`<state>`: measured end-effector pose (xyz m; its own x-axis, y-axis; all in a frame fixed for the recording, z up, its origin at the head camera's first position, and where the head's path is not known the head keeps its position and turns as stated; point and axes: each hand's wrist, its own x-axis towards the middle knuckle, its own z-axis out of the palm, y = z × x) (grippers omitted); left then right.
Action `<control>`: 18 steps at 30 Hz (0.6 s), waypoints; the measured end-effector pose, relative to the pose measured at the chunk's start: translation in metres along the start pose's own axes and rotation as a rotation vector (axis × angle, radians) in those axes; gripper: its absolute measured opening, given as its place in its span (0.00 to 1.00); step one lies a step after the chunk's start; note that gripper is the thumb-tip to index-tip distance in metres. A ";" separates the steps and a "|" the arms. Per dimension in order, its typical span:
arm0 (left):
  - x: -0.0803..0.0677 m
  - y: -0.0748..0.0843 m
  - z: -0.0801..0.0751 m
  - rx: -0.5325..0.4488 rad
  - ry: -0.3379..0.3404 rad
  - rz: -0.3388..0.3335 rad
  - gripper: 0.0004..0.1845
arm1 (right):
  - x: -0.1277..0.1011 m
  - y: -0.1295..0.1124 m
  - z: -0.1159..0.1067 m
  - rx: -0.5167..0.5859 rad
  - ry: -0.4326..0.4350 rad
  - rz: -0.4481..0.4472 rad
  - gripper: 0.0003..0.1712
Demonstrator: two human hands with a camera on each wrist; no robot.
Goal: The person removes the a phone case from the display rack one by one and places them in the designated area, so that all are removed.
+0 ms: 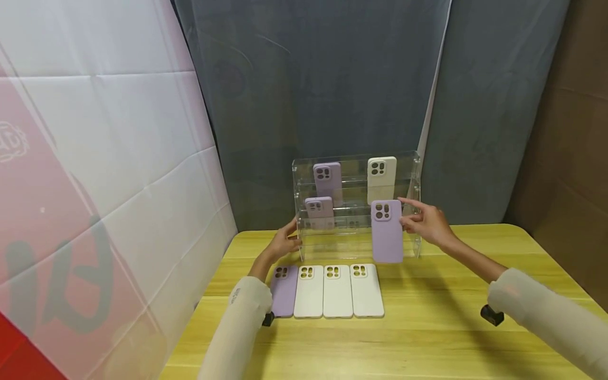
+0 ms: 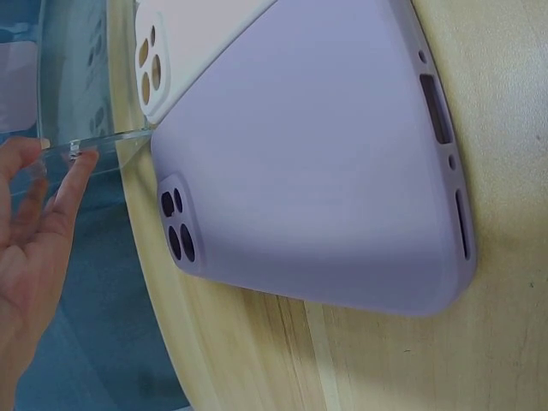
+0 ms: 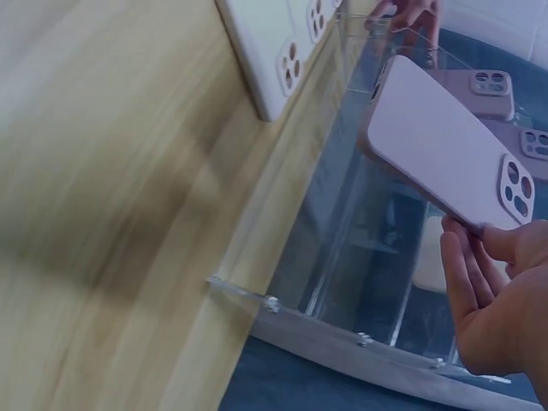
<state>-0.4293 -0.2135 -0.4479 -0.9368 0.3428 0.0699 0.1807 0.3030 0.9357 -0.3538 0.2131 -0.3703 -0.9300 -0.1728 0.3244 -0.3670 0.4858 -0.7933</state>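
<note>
My right hand pinches a purple phone case by its side edge, with thumb and fingers. It holds the case upright in front of the right part of a clear acrylic display stand. My left hand grips the stand's left side panel, its thumb and fingers at the panel's edge in the left wrist view. On the upper tier stand a purple case and a white case. Another purple case leans lower down on the left.
Before the stand, a purple case and three white cases lie in a row on the wooden table. Grey curtain hangs behind, with a white sheet at left and a brown panel at right.
</note>
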 end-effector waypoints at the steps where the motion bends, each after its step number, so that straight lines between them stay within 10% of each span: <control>1: 0.000 0.000 0.000 0.003 0.000 0.000 0.47 | -0.002 0.002 0.000 0.000 -0.003 -0.002 0.35; 18: 0.003 -0.003 0.000 0.005 0.005 0.010 0.46 | -0.029 0.039 0.014 0.043 -0.079 0.066 0.36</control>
<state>-0.4324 -0.2140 -0.4505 -0.9364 0.3416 0.0807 0.1915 0.3044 0.9331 -0.3414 0.2253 -0.4183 -0.9502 -0.2099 0.2304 -0.3041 0.4612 -0.8336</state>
